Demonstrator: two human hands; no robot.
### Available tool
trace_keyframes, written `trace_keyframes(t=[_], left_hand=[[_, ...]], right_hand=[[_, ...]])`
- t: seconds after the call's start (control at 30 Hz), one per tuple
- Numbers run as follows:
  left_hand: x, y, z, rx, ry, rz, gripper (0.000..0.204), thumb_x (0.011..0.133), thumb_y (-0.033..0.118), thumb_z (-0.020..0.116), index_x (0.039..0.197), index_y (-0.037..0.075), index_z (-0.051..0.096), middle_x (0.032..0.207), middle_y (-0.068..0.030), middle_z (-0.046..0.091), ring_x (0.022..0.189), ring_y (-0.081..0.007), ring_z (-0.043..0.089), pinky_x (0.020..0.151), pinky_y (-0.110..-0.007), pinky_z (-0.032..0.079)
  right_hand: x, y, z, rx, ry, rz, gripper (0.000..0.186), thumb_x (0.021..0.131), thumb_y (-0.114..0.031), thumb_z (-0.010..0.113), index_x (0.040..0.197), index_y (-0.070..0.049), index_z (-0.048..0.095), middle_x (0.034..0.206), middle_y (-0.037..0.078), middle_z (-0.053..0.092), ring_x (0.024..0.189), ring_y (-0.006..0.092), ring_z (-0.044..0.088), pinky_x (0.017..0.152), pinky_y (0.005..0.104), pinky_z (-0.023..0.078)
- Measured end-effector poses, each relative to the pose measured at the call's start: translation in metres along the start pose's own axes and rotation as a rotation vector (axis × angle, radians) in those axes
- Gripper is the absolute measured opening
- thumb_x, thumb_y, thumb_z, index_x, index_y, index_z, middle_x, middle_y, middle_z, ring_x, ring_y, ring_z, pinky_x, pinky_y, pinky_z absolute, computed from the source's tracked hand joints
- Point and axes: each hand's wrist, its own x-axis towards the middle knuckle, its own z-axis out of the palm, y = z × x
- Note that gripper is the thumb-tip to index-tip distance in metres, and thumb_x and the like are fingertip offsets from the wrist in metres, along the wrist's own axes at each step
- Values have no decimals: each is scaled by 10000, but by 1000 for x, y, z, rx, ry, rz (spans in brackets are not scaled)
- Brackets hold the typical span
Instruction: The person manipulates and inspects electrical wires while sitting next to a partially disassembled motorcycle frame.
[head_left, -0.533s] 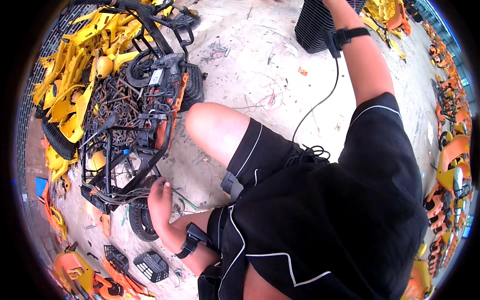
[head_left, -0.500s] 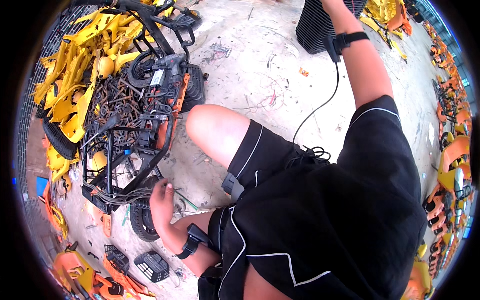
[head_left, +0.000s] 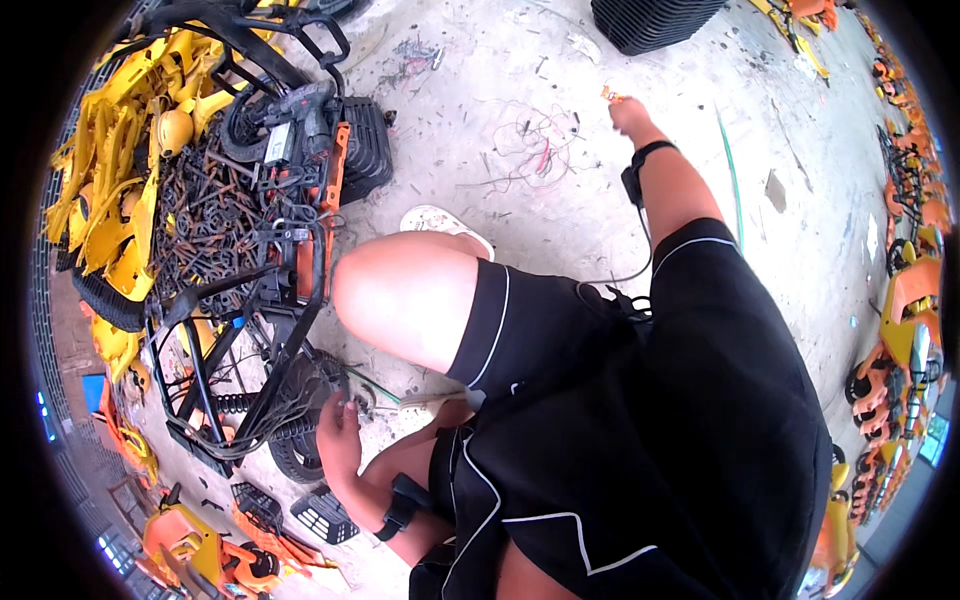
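Observation:
My right hand (head_left: 630, 117) reaches down to the floor at upper right, fingers drawn together at the edge of a small orange piece (head_left: 609, 94). What that piece is cannot be made out. At lower left, my left hand (head_left: 341, 440) has curled fingers beside the rear wheel (head_left: 294, 455) and a bundle of dark cables (head_left: 265, 432). Whatever it grips is hidden. The cables hang on a stripped black scooter frame (head_left: 205, 375) with an orange side panel (head_left: 334, 185); rusty bolts and metal bits (head_left: 200, 215) are heaped against it.
Yellow body panels (head_left: 115, 190) pile up at far left. A black ribbed crate stack (head_left: 655, 22) stands at the top. Thin loose wires (head_left: 540, 150) and a green strip (head_left: 732, 180) lie on the concrete. Orange and yellow scooter parts (head_left: 912, 290) line the right side.
My right hand has come down from beside the black crate stack to the orange piece. The left hand stays by the cables. The view has shifted, and my shoes now show.

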Motion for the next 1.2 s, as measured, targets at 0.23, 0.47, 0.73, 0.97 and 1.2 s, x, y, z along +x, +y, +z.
trace_keyframes(t=[0.23, 0.47, 0.73, 0.97, 1.2], left_hand=[[14, -4, 9, 113, 93, -20, 354, 952, 212, 562, 1237, 1, 558, 1011, -182, 655, 899, -249, 627, 819, -346, 484], [21, -2, 18, 88, -57, -258, 346, 950, 214, 559, 1232, 13, 560, 984, -189, 652, 852, -251, 617, 768, -367, 475], [39, 8, 21, 72, -96, -254, 371, 918, 209, 588, 1237, 20, 564, 1080, -213, 665, 1018, -274, 643, 844, -376, 473], [44, -4, 20, 67, -74, -261, 353, 931, 190, 573, 1241, 23, 560, 1014, -181, 664, 880, -244, 638, 784, -367, 485], [28, 4, 9, 88, 29, -106, 348, 933, 178, 580, 1242, 19, 565, 921, -156, 638, 816, -237, 599, 758, -363, 483]], right_hand=[[5, 8, 165, -198, -120, 19, 382, 851, -246, 490, 1012, 59, 654, 1012, 227, 676, 818, 327, 676, 797, 424, 524], [-8, -80, 280, -200, -199, -487, 291, 883, -223, 512, 1069, -37, 636, 1140, 198, 643, 1074, 369, 610, 903, 470, 492], [-23, -115, 320, -238, -161, -108, 246, 900, -234, 548, 1044, -55, 635, 1173, 189, 610, 1072, 353, 605, 873, 476, 502], [-23, -107, 267, -141, -26, -328, 216, 880, -243, 567, 1007, -116, 688, 1105, 126, 647, 997, 349, 623, 832, 457, 509], [-22, -109, 124, 35, 323, -641, 138, 830, -242, 638, 871, -128, 704, 920, 78, 672, 897, 307, 633, 748, 416, 513]])
